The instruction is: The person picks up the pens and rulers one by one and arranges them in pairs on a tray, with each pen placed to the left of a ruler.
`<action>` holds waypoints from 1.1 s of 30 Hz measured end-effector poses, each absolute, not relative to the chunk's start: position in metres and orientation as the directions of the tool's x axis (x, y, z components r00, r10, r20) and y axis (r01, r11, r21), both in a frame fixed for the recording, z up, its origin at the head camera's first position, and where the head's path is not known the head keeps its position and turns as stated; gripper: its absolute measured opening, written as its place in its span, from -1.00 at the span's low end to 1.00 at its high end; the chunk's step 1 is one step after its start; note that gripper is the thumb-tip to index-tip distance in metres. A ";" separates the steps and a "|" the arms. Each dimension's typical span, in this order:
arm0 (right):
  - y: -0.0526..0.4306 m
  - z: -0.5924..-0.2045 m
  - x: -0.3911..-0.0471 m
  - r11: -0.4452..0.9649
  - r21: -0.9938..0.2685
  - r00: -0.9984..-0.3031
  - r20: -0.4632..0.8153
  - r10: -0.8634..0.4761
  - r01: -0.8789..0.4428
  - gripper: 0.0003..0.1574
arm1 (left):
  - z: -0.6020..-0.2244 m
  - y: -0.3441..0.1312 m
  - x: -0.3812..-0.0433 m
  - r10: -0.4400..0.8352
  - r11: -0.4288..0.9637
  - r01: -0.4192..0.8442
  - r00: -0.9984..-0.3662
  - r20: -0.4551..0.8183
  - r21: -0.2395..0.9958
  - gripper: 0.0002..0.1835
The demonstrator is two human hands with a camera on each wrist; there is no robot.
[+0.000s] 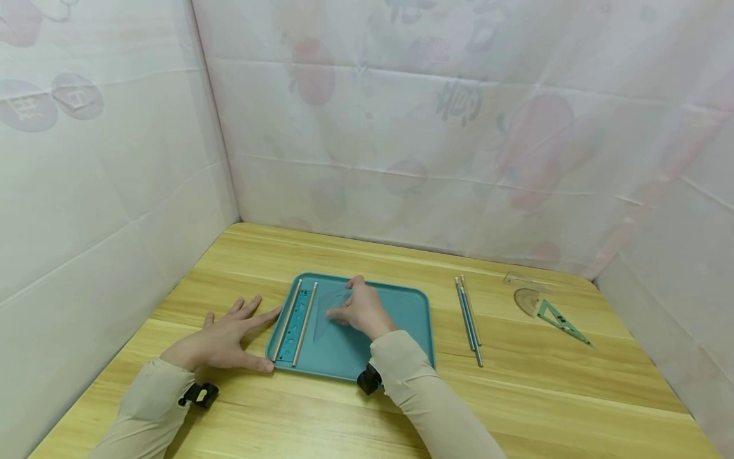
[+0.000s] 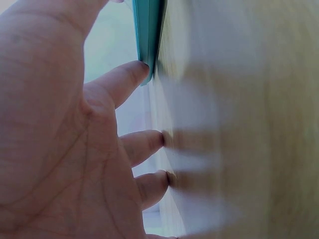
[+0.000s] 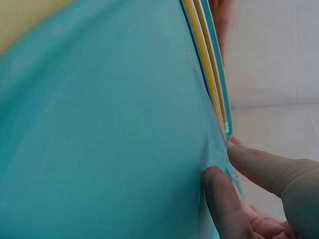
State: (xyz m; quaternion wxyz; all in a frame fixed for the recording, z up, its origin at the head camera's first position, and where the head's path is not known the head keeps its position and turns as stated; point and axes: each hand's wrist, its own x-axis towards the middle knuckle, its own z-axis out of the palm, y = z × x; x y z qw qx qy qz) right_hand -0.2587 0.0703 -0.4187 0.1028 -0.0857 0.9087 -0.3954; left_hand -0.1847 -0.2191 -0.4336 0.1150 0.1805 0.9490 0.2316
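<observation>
A teal tray (image 1: 401,312) lies on the wooden table. My left hand (image 1: 226,339) rests with spread fingers at its left side, the index finger and thumb touching the rim. Over the tray, my right hand (image 1: 365,310) holds a clear set square (image 1: 323,320) between thumb and fingers, low against the tray floor. The right wrist view shows the thumb and a finger at the set square's edges; its far part is hidden by the hand. Left of it, a blue stencil ruler (image 1: 295,326) lies between two pencils, an outer pencil (image 1: 287,320) and an inner pencil (image 1: 305,324).
Right of the tray lie several pencils (image 1: 471,325) side by side. Further right are a clear protractor (image 1: 525,302), a green set square (image 1: 564,324) and another clear drawing piece (image 1: 518,278). Pale printed cloth walls (image 1: 367,159) enclose the table's back and sides.
</observation>
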 end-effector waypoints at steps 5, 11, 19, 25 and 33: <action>0.066 -0.419 -0.257 0.712 -0.700 -0.964 -0.148 -0.221 -0.056 -0.08 | -0.432 -0.219 -0.184 0.394 0.828 0.289 -0.910 -0.131 0.480 0.20; 0.065 -0.419 -0.254 0.728 -0.681 -0.956 -0.159 -0.246 -0.074 -0.07 | -0.432 -0.218 -0.183 0.395 0.831 0.298 -0.910 -0.122 0.469 0.20; 0.064 -0.419 -0.254 0.742 -0.663 -0.943 -0.179 -0.280 -0.095 -0.11 | -0.432 -0.218 -0.184 0.393 0.831 0.293 -0.911 -0.126 0.473 0.20; 0.063 -0.417 -0.253 0.764 -0.633 -0.941 -0.165 -0.295 -0.128 -0.30 | -0.433 -0.219 -0.185 0.398 0.829 0.296 -0.908 -0.127 0.475 0.20; 0.061 -0.415 -0.251 0.787 -0.603 -0.942 -0.176 -0.285 -0.126 -0.12 | -0.433 -0.219 -0.185 0.404 0.830 0.305 -0.906 -0.126 0.468 0.19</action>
